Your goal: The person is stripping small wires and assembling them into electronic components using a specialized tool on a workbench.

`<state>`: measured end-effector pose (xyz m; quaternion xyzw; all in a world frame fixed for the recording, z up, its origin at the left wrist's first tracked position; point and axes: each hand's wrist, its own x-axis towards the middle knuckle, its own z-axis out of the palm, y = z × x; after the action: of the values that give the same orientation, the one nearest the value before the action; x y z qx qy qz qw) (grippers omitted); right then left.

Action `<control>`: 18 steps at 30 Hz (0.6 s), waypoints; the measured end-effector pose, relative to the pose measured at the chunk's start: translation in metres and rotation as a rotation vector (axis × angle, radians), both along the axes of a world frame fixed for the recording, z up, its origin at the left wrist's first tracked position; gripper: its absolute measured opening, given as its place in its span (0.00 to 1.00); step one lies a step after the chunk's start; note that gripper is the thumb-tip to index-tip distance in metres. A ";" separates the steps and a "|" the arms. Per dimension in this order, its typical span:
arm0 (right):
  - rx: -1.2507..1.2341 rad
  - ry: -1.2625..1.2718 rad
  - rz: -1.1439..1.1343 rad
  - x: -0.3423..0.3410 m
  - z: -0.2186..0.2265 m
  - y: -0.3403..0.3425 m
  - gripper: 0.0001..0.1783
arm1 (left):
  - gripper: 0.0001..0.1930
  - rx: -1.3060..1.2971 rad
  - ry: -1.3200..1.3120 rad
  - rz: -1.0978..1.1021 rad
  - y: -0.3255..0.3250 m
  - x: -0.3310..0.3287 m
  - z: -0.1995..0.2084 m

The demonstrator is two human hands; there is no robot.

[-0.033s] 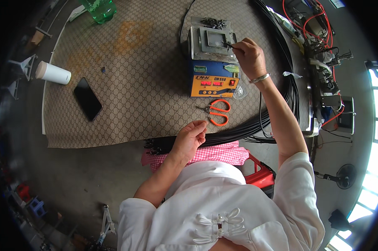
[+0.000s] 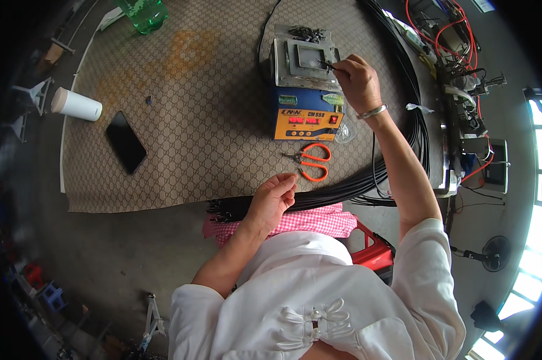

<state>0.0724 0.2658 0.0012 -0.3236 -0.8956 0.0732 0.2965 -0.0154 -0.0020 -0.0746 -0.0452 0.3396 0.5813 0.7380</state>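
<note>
My right hand is closed in a pinch on a thin dark piece. Its tip reaches over the square opening of a solder pot, a blue and orange box with red digits and a metal top. What exactly the piece is, I cannot make out. Near the table's front edge, my left hand is closed, thumb against the fingers; anything inside it is hidden. Beside it runs a thick bundle of black cables. Orange-handled scissors lie just beyond that hand.
Small dark pieces are heaped on the pot's back ledge. A black phone and a white tumbler are at left, with a green bottle farther back. The cable bundle curves up the right side. Red tubing hangs beyond it.
</note>
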 end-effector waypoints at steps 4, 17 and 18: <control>-0.026 -0.078 -0.013 -0.006 -0.001 0.004 0.04 | 0.06 -0.009 -0.002 0.017 0.001 0.000 -0.002; -0.020 -0.166 -0.008 -0.010 0.002 0.006 0.06 | 0.06 -0.013 -0.027 0.025 0.004 0.000 -0.007; -0.006 -0.172 -0.002 -0.011 0.004 0.006 0.06 | 0.06 -0.017 -0.028 0.024 0.004 0.000 -0.007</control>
<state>0.0610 0.2714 0.0057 -0.3304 -0.9172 0.0475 0.2177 -0.0149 0.0025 -0.0815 -0.0638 0.3339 0.5866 0.7351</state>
